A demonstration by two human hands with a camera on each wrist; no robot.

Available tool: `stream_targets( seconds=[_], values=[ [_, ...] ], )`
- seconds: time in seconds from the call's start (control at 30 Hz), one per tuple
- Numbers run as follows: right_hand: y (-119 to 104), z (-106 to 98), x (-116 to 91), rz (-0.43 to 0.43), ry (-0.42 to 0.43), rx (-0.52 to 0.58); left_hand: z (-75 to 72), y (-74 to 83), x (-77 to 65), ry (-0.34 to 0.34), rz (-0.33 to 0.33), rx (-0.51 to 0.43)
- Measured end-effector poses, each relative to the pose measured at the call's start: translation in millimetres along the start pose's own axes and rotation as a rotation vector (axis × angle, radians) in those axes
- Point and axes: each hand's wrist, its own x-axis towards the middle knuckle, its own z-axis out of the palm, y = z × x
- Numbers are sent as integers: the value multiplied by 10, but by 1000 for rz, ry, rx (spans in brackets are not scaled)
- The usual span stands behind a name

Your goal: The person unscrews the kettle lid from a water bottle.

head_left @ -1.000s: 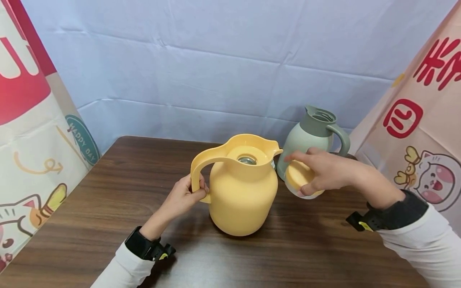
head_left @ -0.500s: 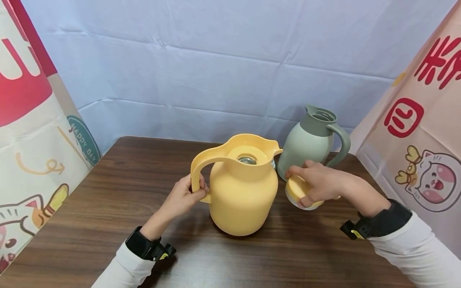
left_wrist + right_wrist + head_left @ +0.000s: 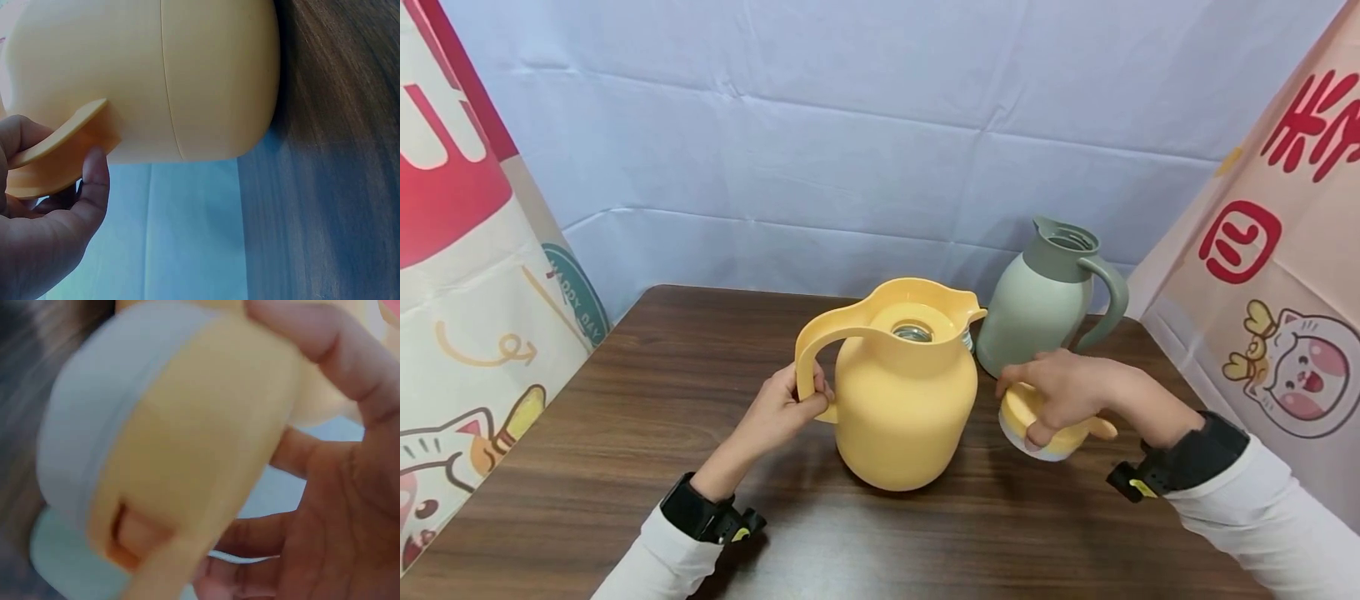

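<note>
A yellow thermos jug stands upright on the table, its round mouth uncovered and its spout to the right. My left hand grips the lower part of its handle; in the left wrist view the thumb lies against that handle. To the right of the jug, my right hand holds a yellow lid with a pale lower rim and a small projecting tab. The right wrist view shows fingers around the lid, blurred. Whether the lid touches the table, I cannot tell.
Behind the lid stands a green thermos jug, also uncovered, its handle to the right. A small pale object peeks out between the two jugs, mostly hidden. The dark wooden table is bordered by a pale cloth backdrop.
My right hand has come down and slightly nearer with the lid, away from the green jug. The lid's tab now shows on its right. The left hand and yellow jug have stayed in place.
</note>
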Motion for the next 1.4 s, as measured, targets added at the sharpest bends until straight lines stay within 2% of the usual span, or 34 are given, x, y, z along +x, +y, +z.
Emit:
stream_targets(
  seconds=[0.07, 0.13, 0.27, 0.4, 0.53, 0.73, 0.93, 1.03, 1.17, 1.4],
  values=[
    [27, -1, 0, 16, -48, 135, 7, -5, 3, -4, 4, -3],
    [69, 20, -10, 48, -86, 322, 14, -8, 4, -8, 5, -5],
    [164, 146, -93, 131, -71, 648, 27, -20, 5, -13, 4, -9],
    [213, 318, -184, 224, 30, 831, 30, -16, 10, -17, 7, -8],
    [220, 487, -234, 262, 194, 911, 25, -11, 8, -13, 8, -2],
    [187, 729, -283, 256, 491, 898, 13, -20, 9, -3, 14, -4],
    [160, 969, -301, 129, 657, 903, 3, -16, 1, -1, 7, 1],
    [140, 1073, -293, 101, 740, 842, -4, -9, -2, 2, 7, 3],
    [108, 1160, -284, 155, 828, 702, -12, -2, -5, -2, 8, -4],
    [54, 1258, -268, 250, 915, 523, -15, -6, 2, -2, 0, -5]
  ],
)
